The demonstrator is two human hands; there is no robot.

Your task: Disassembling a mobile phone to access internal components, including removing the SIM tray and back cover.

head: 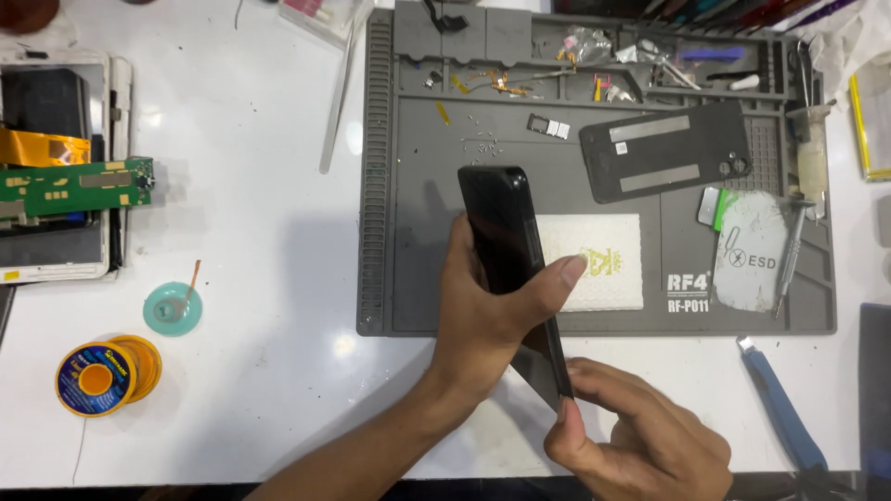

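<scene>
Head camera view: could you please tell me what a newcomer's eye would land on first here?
First, the black phone in the middle, tilted on edge over the grey work mat, in the grip of the left hand, with the right hand pinching its lower end. Next, the dark back cover lying on the mat's upper right, and the green circuit board far left.

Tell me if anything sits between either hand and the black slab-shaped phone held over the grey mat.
Nothing visible does. The left hand grips the black slab-shaped phone around its middle, thumb across the edge, and the right hand pinches its lower corner. The white pad on the grey mat lies behind it.
</scene>
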